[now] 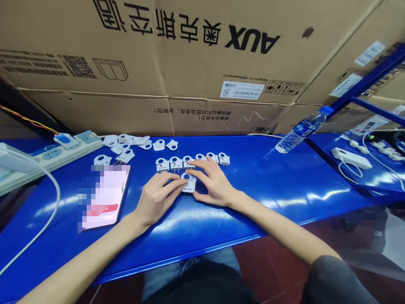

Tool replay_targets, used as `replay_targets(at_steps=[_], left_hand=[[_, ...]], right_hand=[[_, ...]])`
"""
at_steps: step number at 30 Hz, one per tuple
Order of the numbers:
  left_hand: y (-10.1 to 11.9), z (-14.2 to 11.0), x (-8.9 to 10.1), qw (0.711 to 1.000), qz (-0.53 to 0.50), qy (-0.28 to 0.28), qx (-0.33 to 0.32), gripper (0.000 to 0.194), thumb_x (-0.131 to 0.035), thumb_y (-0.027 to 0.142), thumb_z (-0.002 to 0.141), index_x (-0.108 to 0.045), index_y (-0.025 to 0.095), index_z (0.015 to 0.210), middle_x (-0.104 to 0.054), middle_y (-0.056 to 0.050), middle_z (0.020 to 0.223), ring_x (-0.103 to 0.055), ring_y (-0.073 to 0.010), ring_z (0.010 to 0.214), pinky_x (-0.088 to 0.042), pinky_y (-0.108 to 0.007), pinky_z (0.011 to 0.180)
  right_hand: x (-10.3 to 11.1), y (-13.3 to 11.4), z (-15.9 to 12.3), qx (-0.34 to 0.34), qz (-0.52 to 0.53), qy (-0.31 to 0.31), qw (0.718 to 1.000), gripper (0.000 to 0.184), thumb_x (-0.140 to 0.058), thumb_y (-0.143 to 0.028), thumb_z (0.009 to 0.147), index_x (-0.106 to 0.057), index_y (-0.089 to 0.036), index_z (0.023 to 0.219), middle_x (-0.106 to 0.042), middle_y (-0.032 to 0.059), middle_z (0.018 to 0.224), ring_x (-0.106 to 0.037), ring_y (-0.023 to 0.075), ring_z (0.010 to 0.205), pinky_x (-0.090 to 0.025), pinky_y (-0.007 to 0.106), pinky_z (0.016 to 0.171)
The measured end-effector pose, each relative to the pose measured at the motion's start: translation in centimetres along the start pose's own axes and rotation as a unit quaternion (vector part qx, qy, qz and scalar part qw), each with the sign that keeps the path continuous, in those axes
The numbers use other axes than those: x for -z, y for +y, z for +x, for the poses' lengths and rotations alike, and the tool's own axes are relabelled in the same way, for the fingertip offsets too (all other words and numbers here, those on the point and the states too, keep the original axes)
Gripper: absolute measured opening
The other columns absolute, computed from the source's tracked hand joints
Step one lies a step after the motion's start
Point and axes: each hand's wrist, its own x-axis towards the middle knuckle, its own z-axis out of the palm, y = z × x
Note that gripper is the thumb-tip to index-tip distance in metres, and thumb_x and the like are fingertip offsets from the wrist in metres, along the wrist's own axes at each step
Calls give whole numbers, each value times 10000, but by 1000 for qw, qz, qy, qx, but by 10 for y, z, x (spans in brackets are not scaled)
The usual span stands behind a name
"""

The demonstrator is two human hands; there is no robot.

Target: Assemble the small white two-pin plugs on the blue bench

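A small white plug part [189, 182] with a round hole lies on the blue table [284, 185] between my two hands. My left hand [156, 198] pinches its left side with thumb and fingers. My right hand [213, 182] lies over its right side, fingers stretched towards the part and its thumb below it. Just behind them stands a row of several similar white plug parts [193, 161] with metal prongs. A loose pile of more white parts [126, 145] sits further back on the left.
A phone [106, 196] lies left of my hands. A white power strip [47, 156] with a cable runs along the far left. A water bottle [300, 131] lies at the back right. Large cardboard boxes [190, 63] wall the back. White chargers [352, 158] lie far right.
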Motion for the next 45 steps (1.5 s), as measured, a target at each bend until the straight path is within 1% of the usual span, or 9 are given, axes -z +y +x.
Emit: replay_targets(at_steps=[8,13,18,24,29,33,37,41,45], left_hand=[[7,4,5,999,32,24,-6,312,-686,193,933,-665,229,1242,-698,-54,992,-648,-183,836,-489,-326,732],[12,5,5,997,59,1,-49,243,-704,184,908,-668,206,1147,-689,-47,927,-633,-189,795,-452,-333,697],[14,5,3,997,73,1,-34,269,-684,208,919,-638,198,1185,-699,-64,950,-641,-209,833,-466,-343,711],[20,4,2,996,87,-3,-1,130,-662,199,924,-664,211,1053,-701,-24,854,-612,-196,777,-439,-344,711],[19,4,13,991,130,0,-12,94,-642,208,949,-660,202,1041,-713,-25,871,-604,-210,800,-417,-355,714],[2,-2,31,979,190,-10,67,120,-604,288,975,-682,208,1020,-696,-47,894,-594,-247,853,-419,-375,742],[-19,-10,45,956,245,-6,161,193,-600,352,968,-719,203,992,-687,-76,895,-590,-292,898,-413,-403,764],[-26,-12,49,936,266,-29,228,253,-555,350,965,-742,181,988,-694,-118,925,-597,-330,953,-407,-440,805],[-25,-14,44,932,257,-63,247,313,-504,351,964,-749,158,985,-693,-137,951,-592,-352,1027,-403,-480,881]], right_hand=[[2,2,0,-44,16,28,999,527,-643,-358,928,-528,-202,1418,-543,155,1494,-489,278,1414,-283,571,1258],[3,4,-1,-53,18,27,998,531,-619,-370,946,-512,-235,1448,-528,126,1519,-481,279,1419,-272,587,1261],[4,2,-1,-63,17,5,998,509,-583,-390,962,-527,-238,1445,-539,121,1511,-470,271,1432,-246,579,1276],[-2,0,-1,-43,26,9,999,500,-584,-370,964,-530,-228,1440,-559,132,1489,-480,265,1422,-249,568,1272],[-1,-3,1,-41,11,8,999,588,-617,-403,963,-462,-220,1500,-498,142,1550,-429,266,1465,-232,568,1279],[9,-13,2,-48,-4,13,999,628,-595,-394,985,-398,-196,1547,-459,152,1578,-396,263,1488,-214,571,1287],[21,-38,-8,-97,-23,31,994,612,-544,-330,1004,-360,-214,1576,-448,147,1586,-384,277,1499,-234,583,1280],[24,-64,-36,-179,-27,60,982,618,-556,-349,999,-372,-214,1574,-467,147,1569,-409,290,1484,-240,583,1279],[15,-77,-69,-269,-12,72,960,600,-534,-400,1013,-392,-219,1567,-471,151,1567,-437,300,1462,-285,600,1254]])
